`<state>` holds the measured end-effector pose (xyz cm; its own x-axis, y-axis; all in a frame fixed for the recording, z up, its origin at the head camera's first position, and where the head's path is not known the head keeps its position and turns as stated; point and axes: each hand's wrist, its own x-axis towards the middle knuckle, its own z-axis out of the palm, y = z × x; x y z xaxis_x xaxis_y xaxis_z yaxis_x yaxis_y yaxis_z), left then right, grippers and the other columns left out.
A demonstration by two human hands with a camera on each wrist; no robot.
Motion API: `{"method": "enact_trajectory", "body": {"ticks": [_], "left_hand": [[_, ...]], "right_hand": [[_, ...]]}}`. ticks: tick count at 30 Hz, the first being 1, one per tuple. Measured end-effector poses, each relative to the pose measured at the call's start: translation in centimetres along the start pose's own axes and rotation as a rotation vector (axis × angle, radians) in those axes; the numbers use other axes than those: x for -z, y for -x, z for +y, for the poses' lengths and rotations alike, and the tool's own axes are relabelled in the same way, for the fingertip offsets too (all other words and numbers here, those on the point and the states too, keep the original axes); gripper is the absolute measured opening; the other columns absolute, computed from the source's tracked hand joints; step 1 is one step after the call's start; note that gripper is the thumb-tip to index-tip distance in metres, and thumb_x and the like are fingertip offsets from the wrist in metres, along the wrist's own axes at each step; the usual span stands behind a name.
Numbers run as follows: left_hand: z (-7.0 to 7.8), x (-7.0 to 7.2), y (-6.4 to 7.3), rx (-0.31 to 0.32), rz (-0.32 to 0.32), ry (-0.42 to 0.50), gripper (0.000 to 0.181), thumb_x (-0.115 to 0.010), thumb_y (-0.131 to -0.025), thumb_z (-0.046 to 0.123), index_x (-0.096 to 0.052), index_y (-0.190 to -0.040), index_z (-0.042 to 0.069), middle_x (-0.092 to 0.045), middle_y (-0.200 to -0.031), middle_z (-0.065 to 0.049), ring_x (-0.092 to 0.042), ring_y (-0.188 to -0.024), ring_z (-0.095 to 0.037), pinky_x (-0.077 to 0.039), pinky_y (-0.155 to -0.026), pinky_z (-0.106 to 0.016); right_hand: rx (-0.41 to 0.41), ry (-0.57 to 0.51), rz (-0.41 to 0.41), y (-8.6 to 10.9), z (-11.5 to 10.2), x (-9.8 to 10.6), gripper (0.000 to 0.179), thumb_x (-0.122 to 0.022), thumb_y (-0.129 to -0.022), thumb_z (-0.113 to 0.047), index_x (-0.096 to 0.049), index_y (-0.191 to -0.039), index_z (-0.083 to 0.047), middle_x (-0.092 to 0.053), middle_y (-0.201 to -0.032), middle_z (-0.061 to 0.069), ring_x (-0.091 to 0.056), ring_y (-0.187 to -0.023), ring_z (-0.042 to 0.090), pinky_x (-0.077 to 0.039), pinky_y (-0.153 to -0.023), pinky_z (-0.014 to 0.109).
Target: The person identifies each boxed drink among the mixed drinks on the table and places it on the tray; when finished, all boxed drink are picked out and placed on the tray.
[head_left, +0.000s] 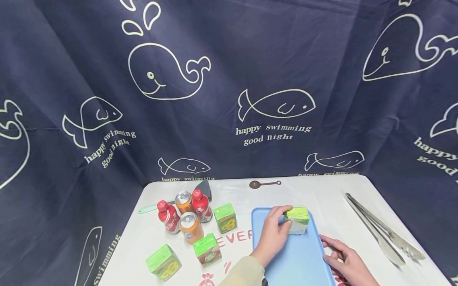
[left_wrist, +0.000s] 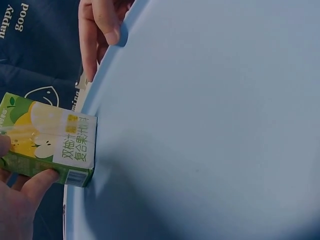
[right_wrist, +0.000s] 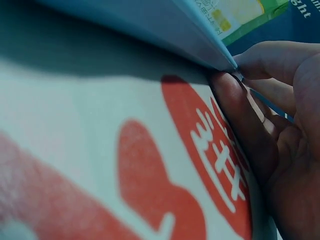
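My left hand [head_left: 273,234] grips a green-and-yellow juice box [head_left: 298,221] by its sides, thumb and fingers around it. The box stands upright over the far end of the light blue tray [head_left: 297,258]; in the left wrist view the printed front of the juice box [left_wrist: 55,135] shows, its base right at the tray surface. At the tray's right edge my right hand [head_left: 345,258] pinches the rim. In the right wrist view the fingers [right_wrist: 235,100] reach below the rim, and that side of the tray [right_wrist: 150,30] is tilted up over the printed tablecloth.
Left of the tray stand three more green-topped juice boxes [head_left: 225,218], two red-capped bottles [head_left: 168,217] and two orange cans [head_left: 191,227]. A spatula [head_left: 204,190] lies behind them. A brown measuring spoon [head_left: 255,184] is at the back, metal tongs [head_left: 383,230] at the right.
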<state>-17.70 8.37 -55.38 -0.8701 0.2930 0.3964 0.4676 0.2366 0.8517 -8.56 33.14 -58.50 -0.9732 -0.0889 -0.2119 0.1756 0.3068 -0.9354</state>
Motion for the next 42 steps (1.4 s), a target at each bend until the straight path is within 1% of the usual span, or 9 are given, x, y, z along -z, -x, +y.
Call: {"method": "enact_trajectory", "body": {"ticks": [5,10,13,18,23,29,31,35,42], "left_hand": [[0.0,-0.4,-0.4,-0.033,-0.004,-0.055,0.050,-0.070,-0.093,-0.004,-0.063,-0.138,0.018,-0.063,-0.133,0.007,-0.056,-0.128,-0.009,-0.046,-0.111,-0.030],[-0.2,-0.5,-0.5,-0.020,-0.018,-0.056,0.050,-0.070,-0.094,-0.004,-0.063,-0.139,0.016,-0.062,-0.133,0.007,-0.056,-0.128,-0.008,-0.046,-0.111,-0.029],[-0.3,-0.6,-0.5,-0.005,-0.023,-0.059,0.051,-0.069,-0.094,-0.003,-0.062,-0.139,0.019,-0.062,-0.134,0.009,-0.056,-0.128,-0.007,-0.045,-0.111,-0.028],[-0.3,-0.3,-0.6,-0.004,-0.035,-0.078,0.052,-0.069,-0.096,-0.001,-0.061,-0.142,0.023,-0.061,-0.134,0.011,-0.056,-0.129,-0.007,-0.045,-0.111,-0.028],[0.0,0.4,-0.4,-0.010,-0.064,-0.070,0.053,-0.068,-0.098,0.002,-0.058,-0.145,0.026,-0.061,-0.136,0.010,-0.056,-0.129,-0.008,-0.046,-0.109,-0.026],[0.1,1.3,0.2,-0.031,-0.109,-0.070,0.060,-0.066,-0.099,0.001,-0.052,-0.154,0.020,-0.054,-0.148,0.005,-0.053,-0.135,-0.014,-0.049,-0.105,-0.022],[0.0,1.7,0.5,-0.028,-0.114,-0.083,0.064,-0.066,-0.098,0.002,-0.048,-0.157,0.021,-0.051,-0.152,0.006,-0.053,-0.136,-0.015,-0.050,-0.104,-0.024],[0.0,2.7,1.1,-0.015,-0.117,-0.130,0.067,-0.067,-0.099,0.006,-0.043,-0.159,0.027,-0.048,-0.155,0.008,-0.051,-0.138,-0.016,-0.049,-0.107,-0.029],[0.9,4.8,2.1,-0.009,-0.112,-0.226,0.062,-0.066,-0.101,0.012,-0.046,-0.157,0.032,-0.047,-0.156,0.011,-0.047,-0.142,-0.015,-0.041,-0.117,-0.040]], "right_hand": [[0.008,0.010,0.000,0.1,0.2,0.1,0.067,-0.069,-0.102,-0.021,-0.039,-0.156,0.006,-0.064,-0.109,0.015,-0.054,-0.051,0.018,-0.052,-0.043,0.037],[0.030,0.014,0.013,0.2,0.4,0.1,0.066,-0.070,-0.102,-0.019,-0.041,-0.155,0.006,-0.062,-0.112,0.014,-0.055,-0.052,0.020,-0.052,-0.043,0.036],[0.036,0.025,0.026,0.1,0.4,0.0,0.065,-0.070,-0.101,-0.019,-0.042,-0.154,0.005,-0.063,-0.111,0.013,-0.055,-0.052,0.020,-0.052,-0.043,0.036],[0.026,0.030,0.036,0.0,0.2,-0.1,0.065,-0.071,-0.101,-0.019,-0.043,-0.154,0.005,-0.064,-0.106,0.013,-0.054,-0.052,0.019,-0.052,-0.043,0.036],[-0.001,0.027,0.042,-0.2,0.0,-0.3,0.066,-0.072,-0.100,-0.018,-0.043,-0.154,0.005,-0.063,-0.110,0.013,-0.057,-0.057,0.020,-0.053,-0.045,0.036],[-0.027,0.018,0.027,-0.3,-0.2,-0.3,0.067,-0.071,-0.100,-0.021,-0.042,-0.156,0.004,-0.064,-0.109,0.013,-0.055,-0.056,0.019,-0.052,-0.045,0.036],[-0.019,0.015,0.019,-0.3,-0.1,-0.2,0.067,-0.071,-0.101,-0.020,-0.041,-0.156,0.004,-0.065,-0.105,0.014,-0.054,-0.053,0.018,-0.052,-0.044,0.036],[0.006,0.020,0.013,-0.2,-0.1,0.0,0.066,-0.070,-0.101,-0.019,-0.041,-0.155,0.004,-0.065,-0.105,0.014,-0.052,-0.050,0.018,-0.051,-0.042,0.036],[-0.023,0.008,-0.012,-0.1,-0.2,0.2,0.067,-0.069,-0.102,-0.022,-0.039,-0.157,0.003,-0.064,-0.109,0.015,-0.052,-0.050,0.019,-0.051,-0.042,0.037]]}}
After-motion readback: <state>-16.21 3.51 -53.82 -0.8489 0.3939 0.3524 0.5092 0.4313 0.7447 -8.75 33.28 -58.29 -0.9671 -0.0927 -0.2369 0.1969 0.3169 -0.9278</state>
